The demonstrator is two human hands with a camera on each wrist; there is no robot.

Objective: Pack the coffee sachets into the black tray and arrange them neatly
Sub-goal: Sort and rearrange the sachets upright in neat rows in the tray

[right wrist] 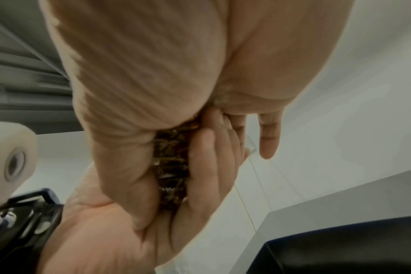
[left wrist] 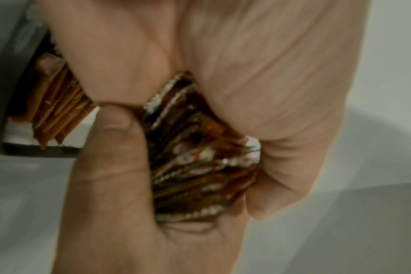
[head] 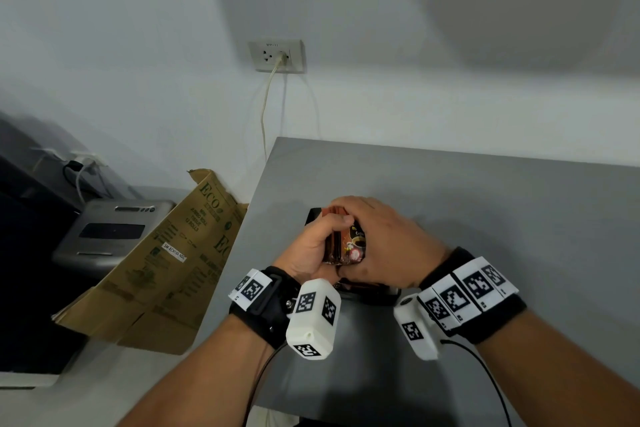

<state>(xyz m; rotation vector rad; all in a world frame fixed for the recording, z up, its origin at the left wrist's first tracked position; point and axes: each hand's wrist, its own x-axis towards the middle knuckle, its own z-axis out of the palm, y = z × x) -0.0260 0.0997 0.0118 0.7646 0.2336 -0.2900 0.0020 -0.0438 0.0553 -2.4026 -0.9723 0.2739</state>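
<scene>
A stack of brown coffee sachets [head: 353, 246] stands on edge between my two hands, just above the black tray [head: 313, 216]. My left hand [head: 317, 246] grips the stack from the left, thumb over its near side. My right hand [head: 384, 236] wraps over the top and right side. In the left wrist view the sachets [left wrist: 195, 157] fan out between the thumb and the right palm, and the tray [left wrist: 14, 146] sits behind with brown sachet edges over it. In the right wrist view the sachets [right wrist: 174, 166] are squeezed between both palms, and the tray [right wrist: 340, 250] lies at the lower right.
The grey table [head: 485, 218] ends at a left edge close to the tray. A flattened cardboard box [head: 166, 263] leans against that edge, beside a grey appliance [head: 110, 232]. A wall socket [head: 277, 55] with a cable hangs behind.
</scene>
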